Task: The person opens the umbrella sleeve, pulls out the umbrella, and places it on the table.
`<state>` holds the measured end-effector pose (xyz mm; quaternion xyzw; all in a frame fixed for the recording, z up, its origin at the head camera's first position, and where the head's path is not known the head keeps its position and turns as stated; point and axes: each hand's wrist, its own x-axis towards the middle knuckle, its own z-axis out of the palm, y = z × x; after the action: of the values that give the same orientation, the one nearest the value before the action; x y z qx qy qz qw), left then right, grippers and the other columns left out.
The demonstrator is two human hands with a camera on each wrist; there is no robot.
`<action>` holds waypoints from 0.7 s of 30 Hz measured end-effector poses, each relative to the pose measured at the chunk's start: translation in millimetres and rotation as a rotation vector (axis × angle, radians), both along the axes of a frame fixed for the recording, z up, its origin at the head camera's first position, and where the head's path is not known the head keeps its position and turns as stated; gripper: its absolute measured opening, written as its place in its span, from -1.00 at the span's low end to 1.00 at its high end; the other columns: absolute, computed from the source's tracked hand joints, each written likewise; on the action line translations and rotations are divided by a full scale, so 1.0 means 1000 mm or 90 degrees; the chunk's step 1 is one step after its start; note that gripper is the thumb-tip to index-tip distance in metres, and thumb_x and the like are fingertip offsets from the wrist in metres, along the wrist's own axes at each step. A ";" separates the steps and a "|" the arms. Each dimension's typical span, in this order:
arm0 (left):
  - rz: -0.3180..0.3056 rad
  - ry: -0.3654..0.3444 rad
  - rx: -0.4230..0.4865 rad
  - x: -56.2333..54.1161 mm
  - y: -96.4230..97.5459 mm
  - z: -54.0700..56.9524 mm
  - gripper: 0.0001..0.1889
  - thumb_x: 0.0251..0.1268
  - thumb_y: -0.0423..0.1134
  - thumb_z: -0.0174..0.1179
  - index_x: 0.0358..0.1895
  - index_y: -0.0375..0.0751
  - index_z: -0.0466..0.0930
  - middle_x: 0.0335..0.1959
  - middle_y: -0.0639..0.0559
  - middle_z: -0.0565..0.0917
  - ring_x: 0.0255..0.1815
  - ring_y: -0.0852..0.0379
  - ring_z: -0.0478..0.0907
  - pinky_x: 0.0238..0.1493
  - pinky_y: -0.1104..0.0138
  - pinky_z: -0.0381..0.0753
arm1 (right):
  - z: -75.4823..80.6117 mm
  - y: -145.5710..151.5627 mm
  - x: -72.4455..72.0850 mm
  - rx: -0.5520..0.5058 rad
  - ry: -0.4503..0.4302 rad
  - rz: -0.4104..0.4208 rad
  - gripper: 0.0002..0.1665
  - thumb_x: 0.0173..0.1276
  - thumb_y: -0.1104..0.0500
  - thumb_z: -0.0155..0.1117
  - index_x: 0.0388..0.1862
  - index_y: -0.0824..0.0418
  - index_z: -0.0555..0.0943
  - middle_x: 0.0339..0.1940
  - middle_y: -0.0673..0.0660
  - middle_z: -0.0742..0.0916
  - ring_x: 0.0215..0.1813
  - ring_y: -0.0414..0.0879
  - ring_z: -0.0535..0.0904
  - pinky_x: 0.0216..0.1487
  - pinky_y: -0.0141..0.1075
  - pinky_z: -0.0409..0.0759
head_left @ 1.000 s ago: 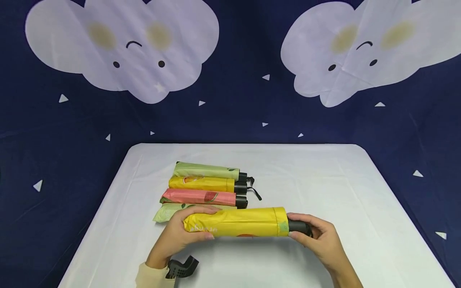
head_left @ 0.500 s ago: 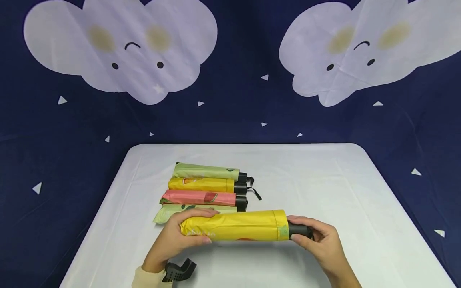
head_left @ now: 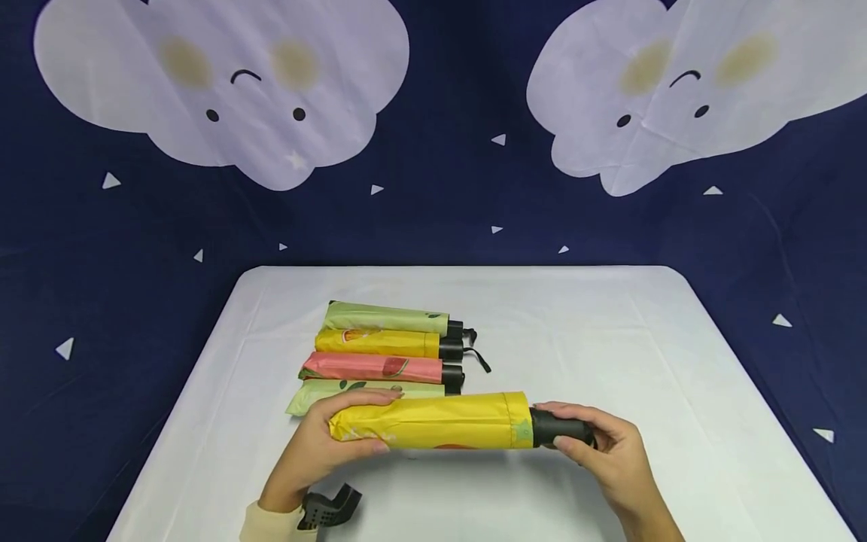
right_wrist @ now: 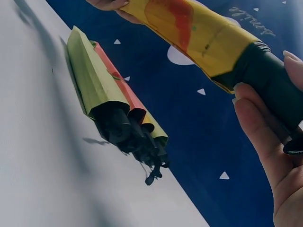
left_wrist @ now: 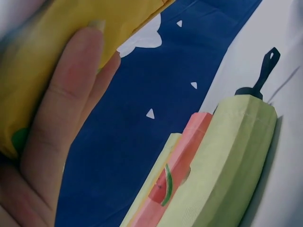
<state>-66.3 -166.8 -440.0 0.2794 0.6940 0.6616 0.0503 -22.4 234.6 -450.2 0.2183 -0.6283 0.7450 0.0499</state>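
A folded umbrella in a yellow sleeve [head_left: 433,421] is held level above the near part of the table. My left hand [head_left: 332,433] grips its sleeved end, thumb on the near side and fingers on the far side. At the other end my right hand [head_left: 606,448] pinches the black handle [head_left: 561,427], which sticks out of the sleeve. Behind it several folded umbrellas lie side by side: light green [head_left: 386,316], yellow [head_left: 379,342], pink with a watermelon print [head_left: 372,366], and another light green one [right_wrist: 97,78], partly hidden in the head view by the held umbrella and left hand.
The umbrellas lie on a white-covered table [head_left: 576,324], handles pointing right, with wrist straps [head_left: 479,357] trailing. A dark blue cloth [head_left: 447,211] with white clouds hangs behind and around it. A black wrist mount [head_left: 330,508] is on the left wrist.
Both hands still hold the yellow umbrella. It has shifted slightly left, and more of the black handle shows between the sleeve and the right hand. The row of umbrellas stays put.
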 end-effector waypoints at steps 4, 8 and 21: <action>-0.002 0.001 0.006 0.000 -0.003 -0.003 -0.43 0.08 -0.55 0.48 0.23 -0.26 0.62 0.23 -0.17 0.65 0.32 -0.10 0.54 0.27 0.25 0.56 | -0.004 0.002 0.002 -0.006 0.005 -0.004 -0.50 0.21 0.79 0.10 0.12 0.59 0.56 0.17 0.43 0.68 0.24 0.14 0.64 -0.01 -0.14 0.73; 0.000 0.013 -0.002 0.000 -0.005 -0.003 -0.42 0.07 -0.55 0.49 0.23 -0.27 0.62 0.23 -0.18 0.65 0.30 -0.10 0.55 0.27 0.26 0.56 | -0.006 0.002 0.001 -0.017 0.015 0.008 -0.50 0.20 0.80 0.08 0.13 0.61 0.54 0.17 0.45 0.67 0.24 0.16 0.63 -0.01 -0.12 0.73; 0.070 0.002 -0.036 0.007 -0.019 -0.007 -0.46 0.09 -0.56 0.47 0.20 -0.24 0.66 0.18 -0.12 0.69 0.30 -0.04 0.55 0.28 0.31 0.53 | -0.012 0.010 0.003 -0.045 0.025 0.010 -0.53 0.23 0.79 0.06 0.11 0.64 0.53 0.15 0.53 0.65 0.22 0.22 0.64 -0.04 -0.09 0.74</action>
<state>-59.3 -185.5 -447.0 0.2399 0.7267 0.6433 0.0207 -19.8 245.0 -462.3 0.2358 -0.5986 0.7628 0.0641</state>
